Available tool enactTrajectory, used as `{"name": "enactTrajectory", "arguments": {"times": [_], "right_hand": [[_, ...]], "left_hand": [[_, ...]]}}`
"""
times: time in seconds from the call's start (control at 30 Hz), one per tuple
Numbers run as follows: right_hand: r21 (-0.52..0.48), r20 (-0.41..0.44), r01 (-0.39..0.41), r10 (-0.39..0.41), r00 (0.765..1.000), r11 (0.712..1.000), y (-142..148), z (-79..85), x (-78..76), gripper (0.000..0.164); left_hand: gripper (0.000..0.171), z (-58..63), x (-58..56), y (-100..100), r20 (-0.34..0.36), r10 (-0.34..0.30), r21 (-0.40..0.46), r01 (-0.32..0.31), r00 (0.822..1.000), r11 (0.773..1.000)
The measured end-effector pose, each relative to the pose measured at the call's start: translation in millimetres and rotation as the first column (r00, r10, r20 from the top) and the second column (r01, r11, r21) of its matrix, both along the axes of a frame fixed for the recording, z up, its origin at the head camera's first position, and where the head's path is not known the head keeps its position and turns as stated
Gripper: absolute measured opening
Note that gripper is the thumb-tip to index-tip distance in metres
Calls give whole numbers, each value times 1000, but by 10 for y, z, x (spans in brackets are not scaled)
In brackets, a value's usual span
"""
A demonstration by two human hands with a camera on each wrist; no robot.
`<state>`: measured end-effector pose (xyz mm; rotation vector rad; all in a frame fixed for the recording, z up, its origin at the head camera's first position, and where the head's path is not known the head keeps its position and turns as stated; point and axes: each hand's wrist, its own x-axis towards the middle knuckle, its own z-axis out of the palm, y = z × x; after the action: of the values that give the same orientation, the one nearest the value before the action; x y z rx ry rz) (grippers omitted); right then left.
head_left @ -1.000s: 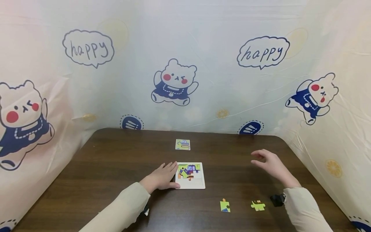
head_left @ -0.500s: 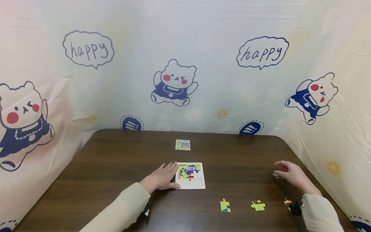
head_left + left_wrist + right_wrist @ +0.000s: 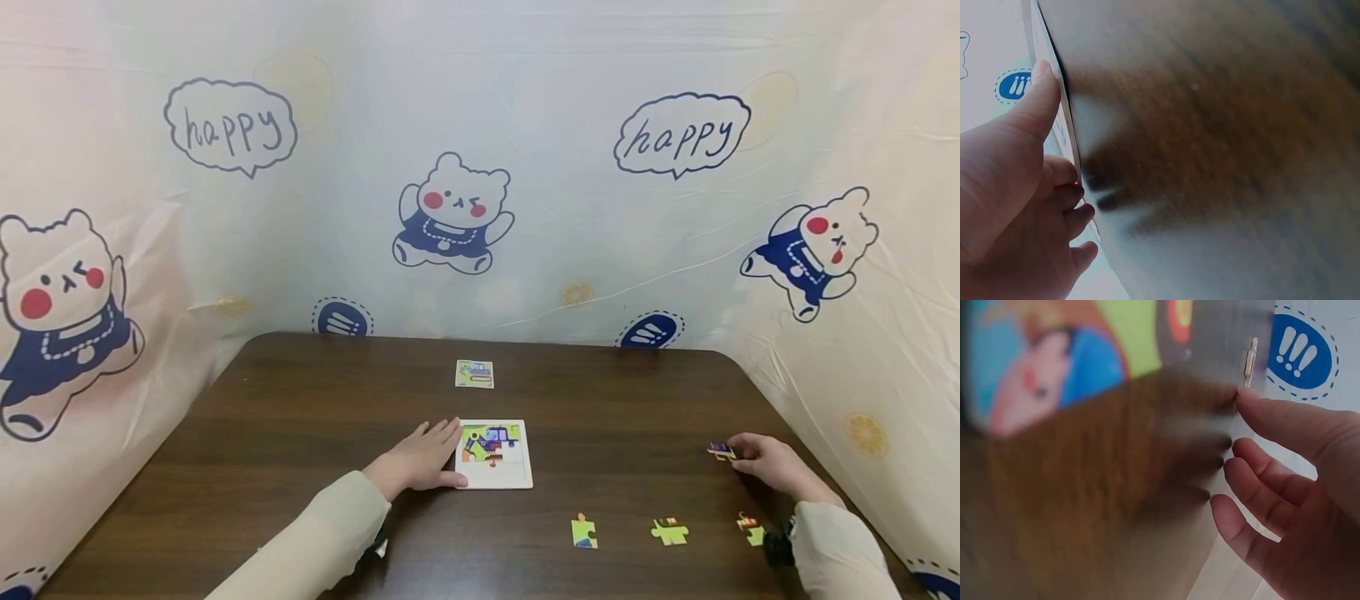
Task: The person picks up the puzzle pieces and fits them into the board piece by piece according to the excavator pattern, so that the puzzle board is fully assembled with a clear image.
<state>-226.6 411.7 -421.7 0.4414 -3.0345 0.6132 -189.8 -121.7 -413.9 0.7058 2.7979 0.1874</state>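
My left hand [image 3: 423,457] rests along the left side of a white puzzle tray [image 3: 495,479], fingers at the far corner, thumb at the near corner. Inside the tray, joined puzzle pieces [image 3: 480,442] form part of a vehicle picture in its upper half. To the right, my right hand [image 3: 776,465] pinches a purple puzzle piece [image 3: 722,451] at its right edge. The right wrist view shows this piece edge-on [image 3: 1250,361] at the thumb tip; the index finger is mostly hidden there. From the left wrist, the left hand [image 3: 1029,187] lies against the tray edge.
Two green puzzle pieces lie near the front: one with blue [image 3: 583,532] and one with tabs [image 3: 670,532]. Another piece [image 3: 750,530] lies beside the right wrist. A small picture card [image 3: 475,374] lies behind the tray. A blurred coloured print [image 3: 1085,369] fills the right wrist view's upper left.
My right hand has moved right and nearer to me, and now pinches the purple piece. The piece beside the wrist has come into sight. The left hand has stayed still.
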Motion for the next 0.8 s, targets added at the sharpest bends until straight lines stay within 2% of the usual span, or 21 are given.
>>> {"name": "enactTrajectory", "arguments": {"times": [0.23, 0.57, 0.8], "right_hand": [[-9, 8, -8, 8, 1000, 1000, 12, 0, -10, 13], [-15, -15, -11, 11, 1000, 1000, -9, 6, -4, 14], [-57, -58, -52, 49, 997, 997, -232, 77, -44, 18]], "left_hand": [[81, 7, 1, 5, -3, 1, -6, -1, 1000, 1000], [82, 9, -1, 7, -1, 2, 4, -2, 1000, 1000], [82, 21, 3, 4, 1, -1, 4, 1, 1000, 1000]]}}
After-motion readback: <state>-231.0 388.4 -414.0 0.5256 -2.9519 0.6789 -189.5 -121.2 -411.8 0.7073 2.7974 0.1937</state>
